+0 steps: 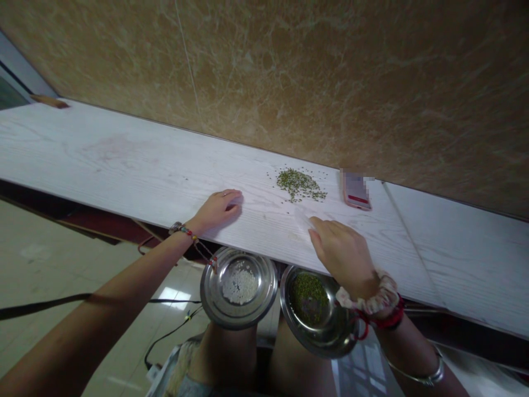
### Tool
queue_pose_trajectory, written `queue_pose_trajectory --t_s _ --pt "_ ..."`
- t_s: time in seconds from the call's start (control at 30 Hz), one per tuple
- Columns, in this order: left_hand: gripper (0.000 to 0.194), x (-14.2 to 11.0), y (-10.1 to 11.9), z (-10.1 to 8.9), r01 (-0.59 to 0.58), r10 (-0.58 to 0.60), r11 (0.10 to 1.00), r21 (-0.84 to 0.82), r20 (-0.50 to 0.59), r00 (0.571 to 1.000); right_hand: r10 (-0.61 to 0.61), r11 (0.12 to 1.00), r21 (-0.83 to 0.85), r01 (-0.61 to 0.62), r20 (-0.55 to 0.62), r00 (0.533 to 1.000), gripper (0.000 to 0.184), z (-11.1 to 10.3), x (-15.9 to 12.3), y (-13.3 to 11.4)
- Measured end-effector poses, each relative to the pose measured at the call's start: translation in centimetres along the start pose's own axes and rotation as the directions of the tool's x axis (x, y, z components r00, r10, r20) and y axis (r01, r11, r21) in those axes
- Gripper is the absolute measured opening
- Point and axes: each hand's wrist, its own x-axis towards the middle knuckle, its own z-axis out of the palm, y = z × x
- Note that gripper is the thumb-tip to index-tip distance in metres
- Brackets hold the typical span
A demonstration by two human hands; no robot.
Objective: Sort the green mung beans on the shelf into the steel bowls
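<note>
My right hand [342, 251] pinches a thin, whitish, see-through piece [303, 219] like a plastic scraper, its edge close to the white board. Just beyond it lies a loose spread of small green beans [296, 184]. My left hand [218, 210] rests on the board left of the beans, fingers stretched out, holding nothing. Below the board's front edge, a steel bowl [209, 300] on my left thigh contains white grains [239, 285]. Beside it, a second steel bowl [341, 333] has green beans [308, 298] in it, partly hidden by my right wrist.
A phone [356, 190] lies right of the beans, by the brown marbled wall [289, 82]. At the far left end of the white board [136, 160] is a brown object [49, 101]. A dark cable [165, 334] runs over the tiled floor [41, 253].
</note>
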Motion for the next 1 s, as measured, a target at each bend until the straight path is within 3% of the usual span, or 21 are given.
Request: queue_pose_trajectory --t_s 0.33,0.5,0.7,1.0 --pt "0.041 0.0 0.0 -0.1 -0.002 0.001 1.000 -0.023 -0.004 1.000 -0.142 0.970 0.198 0.141 -0.007 0.990 0.020 -0.8 1.0 -3.0" --pt "0.041 0.0 0.1 -0.1 0.008 -0.009 1.000 -0.017 -0.015 1.000 -0.029 0.989 0.144 0.034 -0.034 0.999 0.022 -0.9 0.9 -2.0" --pt "0.042 0.0 0.2 0.0 0.007 -0.007 1.000 -0.008 -0.024 1.000 0.121 0.993 0.002 -0.121 0.087 0.989 0.017 -1.1 0.4 -0.5" --pt "0.041 0.0 0.0 0.0 0.004 -0.004 1.000 -0.002 -0.015 1.000 0.049 0.991 0.114 -0.068 0.159 0.986 0.017 -1.3 1.8 -3.4"
